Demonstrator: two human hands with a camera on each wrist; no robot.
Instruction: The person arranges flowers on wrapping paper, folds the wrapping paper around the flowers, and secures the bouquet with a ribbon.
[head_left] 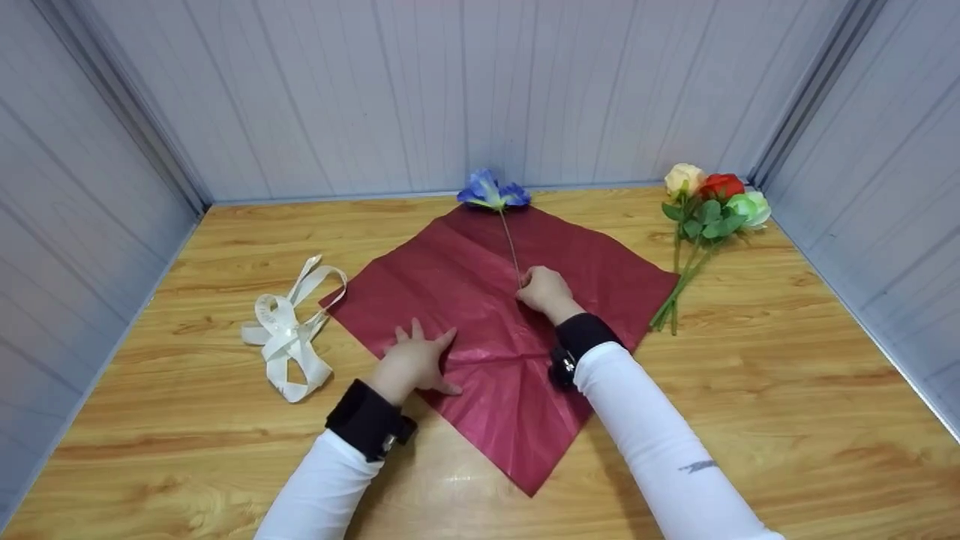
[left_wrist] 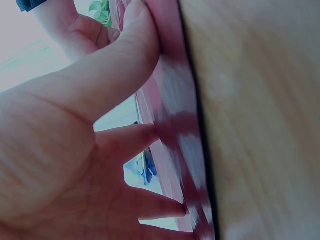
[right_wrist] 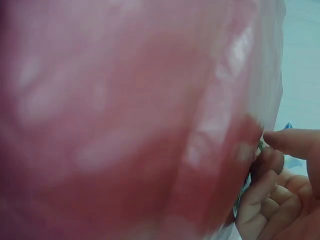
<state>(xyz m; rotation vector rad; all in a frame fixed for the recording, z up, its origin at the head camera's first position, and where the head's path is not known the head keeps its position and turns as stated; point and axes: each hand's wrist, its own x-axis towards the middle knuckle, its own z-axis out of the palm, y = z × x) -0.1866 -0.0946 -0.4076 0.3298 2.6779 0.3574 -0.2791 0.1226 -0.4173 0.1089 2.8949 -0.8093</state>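
A dark red sheet of wrapping paper (head_left: pixel 480 300) lies on the wooden table, turned so one corner points toward me. Across its far half runs a blue artificial flower (head_left: pixel 491 191), its head at the far corner and its thin stem (head_left: pixel 511 244) toward me. My right hand (head_left: pixel 547 291) pinches the lower stem between thumb and fingers, close above the paper; the right wrist view shows those fingers curled. Spread fingers of my left hand (head_left: pixel 420 360) press on the sheet's left edge. In the left wrist view the thumb (left_wrist: pixel 135 45) rests on the paper too.
Left of the sheet lies a looped cream ribbon (head_left: pixel 281 337). On the right, artificial roses in cream, red (head_left: pixel 721 186) and pale green lie with their stems (head_left: pixel 682 289) reaching the sheet's right corner. Grey panel walls (head_left: pixel 420 97) enclose the table (head_left: pixel 795 360) at the back and sides.
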